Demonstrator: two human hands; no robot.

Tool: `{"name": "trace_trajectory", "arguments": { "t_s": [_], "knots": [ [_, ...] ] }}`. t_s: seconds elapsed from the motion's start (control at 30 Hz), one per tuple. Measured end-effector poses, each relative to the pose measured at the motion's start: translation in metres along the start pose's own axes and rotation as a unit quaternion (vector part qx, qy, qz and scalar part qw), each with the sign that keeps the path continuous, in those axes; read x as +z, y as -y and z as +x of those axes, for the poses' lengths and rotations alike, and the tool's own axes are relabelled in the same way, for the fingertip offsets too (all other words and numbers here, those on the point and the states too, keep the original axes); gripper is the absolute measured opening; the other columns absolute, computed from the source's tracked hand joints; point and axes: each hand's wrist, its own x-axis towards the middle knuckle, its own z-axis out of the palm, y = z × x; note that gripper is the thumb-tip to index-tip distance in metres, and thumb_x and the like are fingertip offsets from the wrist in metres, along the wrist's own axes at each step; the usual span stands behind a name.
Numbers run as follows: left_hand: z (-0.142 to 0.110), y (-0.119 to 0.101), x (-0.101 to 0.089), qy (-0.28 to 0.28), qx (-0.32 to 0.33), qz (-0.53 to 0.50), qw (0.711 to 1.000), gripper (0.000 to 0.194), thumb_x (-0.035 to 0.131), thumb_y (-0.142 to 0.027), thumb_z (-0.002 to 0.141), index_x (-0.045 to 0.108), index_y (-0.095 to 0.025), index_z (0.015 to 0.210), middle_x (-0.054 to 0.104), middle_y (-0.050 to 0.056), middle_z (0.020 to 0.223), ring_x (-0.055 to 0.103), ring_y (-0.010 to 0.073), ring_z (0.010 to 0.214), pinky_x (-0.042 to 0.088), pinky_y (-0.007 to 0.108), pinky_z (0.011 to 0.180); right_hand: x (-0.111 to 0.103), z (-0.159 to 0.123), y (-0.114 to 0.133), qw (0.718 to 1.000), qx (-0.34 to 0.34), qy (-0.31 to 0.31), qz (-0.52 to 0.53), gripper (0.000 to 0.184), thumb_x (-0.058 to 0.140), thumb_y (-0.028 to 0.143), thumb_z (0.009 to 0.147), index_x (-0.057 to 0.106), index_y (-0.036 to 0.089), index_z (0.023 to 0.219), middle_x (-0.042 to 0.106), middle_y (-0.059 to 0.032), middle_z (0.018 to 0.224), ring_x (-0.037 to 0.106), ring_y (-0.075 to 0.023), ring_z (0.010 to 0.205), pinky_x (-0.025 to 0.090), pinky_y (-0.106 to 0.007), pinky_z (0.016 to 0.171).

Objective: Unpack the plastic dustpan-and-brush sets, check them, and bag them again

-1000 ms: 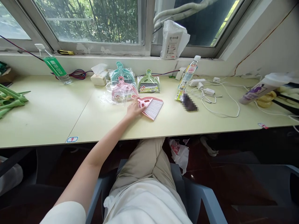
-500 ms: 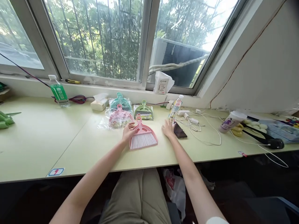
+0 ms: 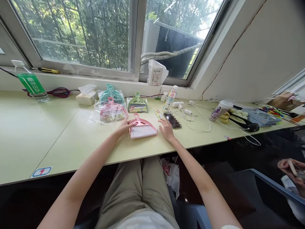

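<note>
On the pale yellow-green desk (image 3: 100, 146), near its front edge, lies a pink plastic dustpan-and-brush set with white bristles (image 3: 143, 130), handle pointing to the window, bristles towards the person; compared with one second ago, it has been turned square to the person, and the right hand (image 3: 166, 131) has come into view; a narrow, brightly printed card (image 3: 157, 115) now lies apart from the clear plastic bottle (image 3: 170, 99), closer to the set; in my judgement, this places both hands at work, one each side of the set.

Both forearms reach forward and converge; the left hand (image 3: 122, 126) has its fingers over the set's left edge, though whether they close around it cannot be told; the right hand is loosely open, fingers extended, fingertips at the card's near end, just left of the black phone (image 3: 169, 118).
</note>
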Motion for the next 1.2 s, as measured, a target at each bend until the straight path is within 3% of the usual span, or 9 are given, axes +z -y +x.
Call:
{"name": "trace_trajectory", "arguments": {
  "t_s": [0.13, 0.33, 0.4, 0.5, 0.63, 0.8, 0.93, 1.03, 1.2],
  "knots": [
    [0.002, 0.004, -0.003, 0.077, 0.03, 0.087, 0.993, 0.125, 0.085, -0.027, 0.059, 0.006, -0.022, 0.156, 0.056, 0.018, 0.137, 0.056, 0.0289, 0.125, 0.049, 0.042, 0.1, 0.019, 0.039, 0.001, 0.995, 0.051, 0.072, -0.051, 0.05, 0.041, 0.033, 0.096, 0.042, 0.009, 0.14, 0.032, -0.0174, 0.155, 0.023, -0.0268, 0.145, 0.013, -0.044, 0.118],
    [0.009, 0.014, -0.016, -0.03, 0.05, 0.346, 0.937, 0.132, 0.081, -0.044, 0.062, -0.007, -0.012, 0.155, 0.02, 0.027, 0.157, 0.017, 0.0377, 0.147, 0.023, 0.051, 0.117, 0.042, 0.073, 0.01, 0.997, 0.049, 0.051, -0.011, 0.024, 0.04, 0.023, 0.095, 0.061, 0.015, 0.105, 0.065, -0.0128, 0.115, 0.054, -0.0233, 0.113, 0.02, -0.047, 0.112],
    [0.008, 0.018, -0.017, -0.059, 0.059, 0.432, 0.898, 0.111, 0.07, -0.054, 0.073, 0.01, -0.011, 0.155, 0.015, 0.025, 0.159, 0.006, 0.0393, 0.149, 0.017, 0.054, 0.118, 0.042, 0.072, 0.007, 0.999, 0.046, 0.003, -0.013, 0.02, 0.045, 0.023, 0.094, 0.062, 0.018, 0.104, 0.066, -0.011, 0.112, 0.055, -0.0231, 0.109, 0.022, -0.045, 0.11],
    [0.006, 0.021, -0.013, -0.056, 0.104, 0.506, 0.855, 0.066, 0.05, -0.057, 0.087, 0.048, -0.016, 0.139, 0.031, 0.017, 0.156, 0.008, 0.0386, 0.149, 0.014, 0.056, 0.118, 0.042, 0.067, 0.002, 0.991, 0.114, -0.054, -0.032, 0.026, 0.056, 0.031, 0.091, 0.062, 0.017, 0.113, 0.061, -0.0155, 0.121, 0.048, -0.0288, 0.118, 0.028, -0.044, 0.102],
    [0.005, 0.015, -0.006, -0.078, 0.116, 0.564, 0.814, 0.047, 0.056, -0.052, 0.085, 0.067, -0.012, 0.105, 0.044, 0.021, 0.146, 0.025, 0.0401, 0.144, 0.021, 0.052, 0.116, 0.047, 0.068, 0.001, 0.987, 0.157, -0.003, -0.017, 0.023, 0.06, 0.031, 0.09, 0.068, 0.017, 0.105, 0.06, -0.0162, 0.124, 0.047, -0.0306, 0.12, 0.033, -0.044, 0.098],
    [0.001, 0.005, 0.006, -0.089, 0.157, 0.448, 0.875, 0.042, 0.063, -0.052, 0.08, 0.064, -0.016, 0.101, 0.064, 0.015, 0.118, 0.059, 0.0327, 0.11, 0.045, 0.046, 0.095, 0.053, 0.075, 0.001, 0.982, 0.151, 0.001, 0.117, 0.025, 0.06, 0.012, 0.083, 0.07, 0.019, 0.105, 0.06, -0.0108, 0.121, 0.053, -0.0237, 0.116, 0.04, -0.038, 0.1],
    [-0.001, 0.004, 0.011, -0.079, 0.134, 0.252, 0.955, 0.051, 0.07, -0.053, 0.073, 0.056, -0.019, 0.108, 0.069, 0.01, 0.106, 0.066, 0.0268, 0.095, 0.051, 0.037, 0.077, 0.053, 0.077, -0.008, 0.951, 0.181, -0.006, 0.249, 0.06, 0.07, 0.004, 0.067, 0.062, 0.011, 0.126, 0.045, -0.0167, 0.135, 0.062, -0.0168, 0.094, 0.051, -0.029, 0.091],
    [0.001, 0.003, 0.008, -0.107, 0.094, 0.13, 0.981, 0.06, 0.081, -0.048, 0.061, 0.056, -0.018, 0.107, 0.07, 0.009, 0.098, 0.066, 0.0262, 0.093, 0.051, 0.034, 0.074, 0.052, 0.077, -0.017, 0.928, 0.235, -0.019, 0.288, 0.08, 0.072, 0.001, 0.06, 0.052, 0.01, 0.137, 0.042, -0.0188, 0.138, 0.063, -0.0135, 0.086, 0.055, -0.025, 0.083],
    [0.003, -0.002, -0.003, -0.141, 0.069, 0.019, 0.987, 0.059, 0.08, -0.045, 0.059, 0.065, -0.014, 0.107, 0.07, 0.01, 0.098, 0.066, 0.0249, 0.089, 0.05, 0.033, 0.075, 0.049, 0.077, -0.025, 0.933, 0.245, 0.026, 0.262, 0.046, 0.075, 0.008, 0.062, 0.072, 0.012, 0.107, 0.069, -0.0081, 0.097, 0.066, -0.0172, 0.086, 0.053, -0.029, 0.087]
  ]
}}
